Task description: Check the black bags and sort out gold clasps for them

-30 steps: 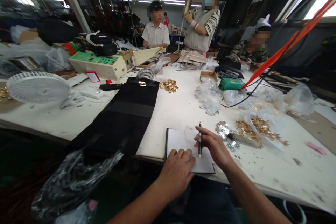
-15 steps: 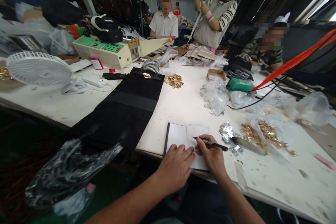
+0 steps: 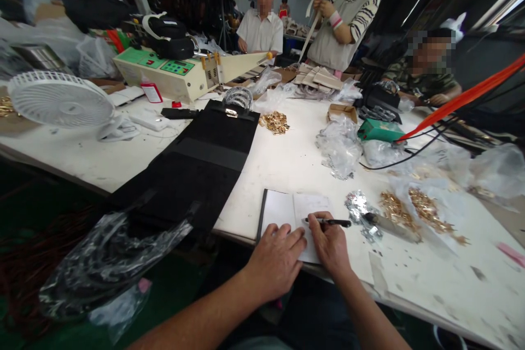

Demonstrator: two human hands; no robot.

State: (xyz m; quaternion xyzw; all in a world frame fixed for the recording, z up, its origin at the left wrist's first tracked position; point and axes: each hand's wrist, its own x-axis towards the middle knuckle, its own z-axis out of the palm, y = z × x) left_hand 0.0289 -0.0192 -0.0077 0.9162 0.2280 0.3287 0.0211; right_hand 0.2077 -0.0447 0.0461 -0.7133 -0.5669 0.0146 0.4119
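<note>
An open notebook with a dark cover edge lies at the table's front edge. My left hand rests flat on its lower left page, fingers stretched out and holding nothing. In my right hand is a black pen, pinched between thumb and fingers. The pen's tip meets or hovers just over the right page, which bears faint marks; contact cannot be made out. Left of the notebook lies a long black bag piece with plastic-wrapped handles hanging over the edge.
Silver metal pieces, gold hardware and a dark-ended tool lie right of the notebook. Further off are gold parts, a green box, a fan and a cream machine. Several people work behind the table.
My right hand and the pen have shifted slightly on the right page, and the pen now lies flatter. My left hand stays put. A standing co-worker's raised hand has come down along a pale strip.
</note>
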